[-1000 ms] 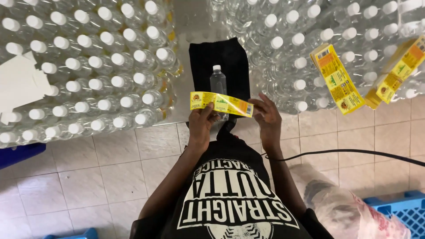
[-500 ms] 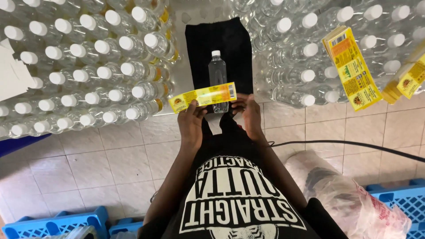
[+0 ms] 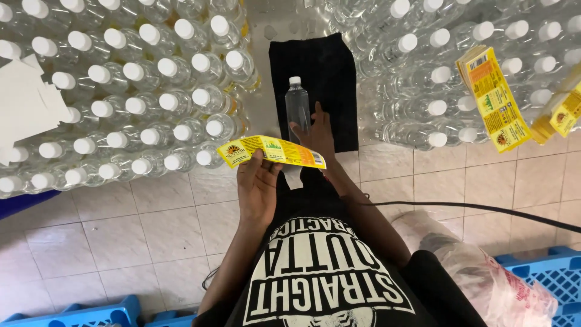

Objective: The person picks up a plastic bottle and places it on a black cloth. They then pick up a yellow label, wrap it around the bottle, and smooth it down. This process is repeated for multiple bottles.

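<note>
My left hand (image 3: 257, 184) holds a long yellow label strip (image 3: 272, 151) flat in front of me, pinched near its middle. A clear plastic bottle with a white cap (image 3: 297, 106) lies on a black cloth (image 3: 330, 72) just beyond the label. Reaching forward, my right hand (image 3: 316, 133) has its fingers spread on the lower part of that bottle; whether they grip it or only touch it I cannot tell. The label covers the bottle's base.
Rows of clear capped bottles (image 3: 139, 103) fill the left, and more bottles (image 3: 436, 72) fill the right. Stacks of yellow labels (image 3: 495, 100) lie on the right bottles. White paper (image 3: 27, 106) at left. A black cable (image 3: 460, 207) crosses the tiled floor; blue crates (image 3: 544, 269) and a plastic bag (image 3: 484, 278) sit at lower right.
My right hand has let go of the label's right end and moved forward onto the bottle. My left hand alone now holds the label, which has tilted the other way.
</note>
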